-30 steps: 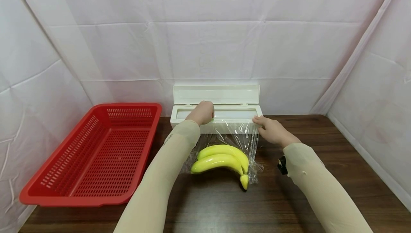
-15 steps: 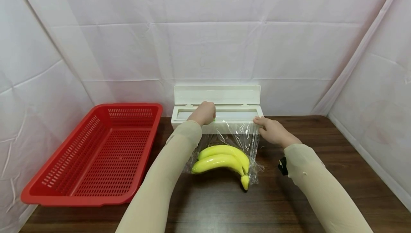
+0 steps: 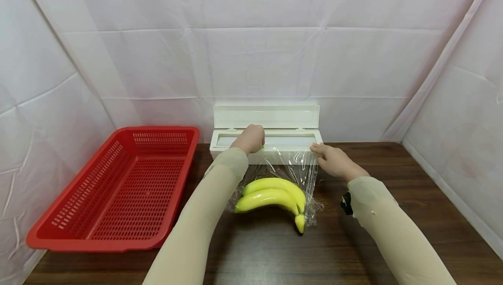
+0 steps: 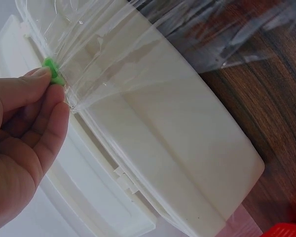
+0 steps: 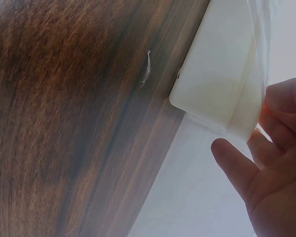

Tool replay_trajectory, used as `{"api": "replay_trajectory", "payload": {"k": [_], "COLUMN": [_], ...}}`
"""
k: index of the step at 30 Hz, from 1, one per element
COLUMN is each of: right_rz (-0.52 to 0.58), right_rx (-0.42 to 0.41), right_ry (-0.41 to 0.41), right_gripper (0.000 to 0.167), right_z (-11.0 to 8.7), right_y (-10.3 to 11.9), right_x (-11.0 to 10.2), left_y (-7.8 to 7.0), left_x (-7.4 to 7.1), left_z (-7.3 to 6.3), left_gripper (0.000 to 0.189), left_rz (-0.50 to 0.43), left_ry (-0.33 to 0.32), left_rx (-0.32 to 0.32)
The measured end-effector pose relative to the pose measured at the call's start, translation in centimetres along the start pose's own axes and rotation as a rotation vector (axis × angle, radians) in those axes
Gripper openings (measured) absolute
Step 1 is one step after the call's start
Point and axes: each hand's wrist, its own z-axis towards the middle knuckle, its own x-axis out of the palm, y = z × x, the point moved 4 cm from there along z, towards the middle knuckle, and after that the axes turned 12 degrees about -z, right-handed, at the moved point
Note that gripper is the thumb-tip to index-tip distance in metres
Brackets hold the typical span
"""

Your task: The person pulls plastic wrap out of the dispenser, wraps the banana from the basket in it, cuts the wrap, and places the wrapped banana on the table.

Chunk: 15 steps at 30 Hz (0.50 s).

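A white cling film dispenser (image 3: 220, 143) stands against the back cloth with its lid (image 3: 266, 117) raised. My left hand (image 3: 250, 139) pinches a small green slide cutter (image 4: 53, 71) between thumb and finger, on the dispenser's top rail. Clear cling film (image 4: 113, 54) runs from that rail down the front and over a bunch of yellow bananas (image 3: 273, 195) on the table. With curled fingers, my right hand (image 3: 337, 161) holds the dispenser's right front corner. One of its digits sticks out beside the box's end in the right wrist view.
To the left sits a red slotted plastic basket (image 3: 137, 184). The dark wooden table (image 3: 271, 259) carries everything, and white cloth (image 3: 259, 62) closes off the back and both sides.
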Motion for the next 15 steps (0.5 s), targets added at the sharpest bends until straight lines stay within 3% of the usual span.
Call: {"api": "replay_trajectory", "payload": {"k": [15], "right_rz": [0.01], "right_rx": [-0.001], "right_ry": [-0.007], "right_gripper": [0.049], "right_z": [-0.1], "right_y": [0.08], "right_x": [0.0], "left_y": [-0.1], "left_x": [-0.02], "left_z": [-0.26], "left_gripper": [0.025], "left_rz": [-0.008], "left_ry": [-0.018], "left_rx": [0.01]}}
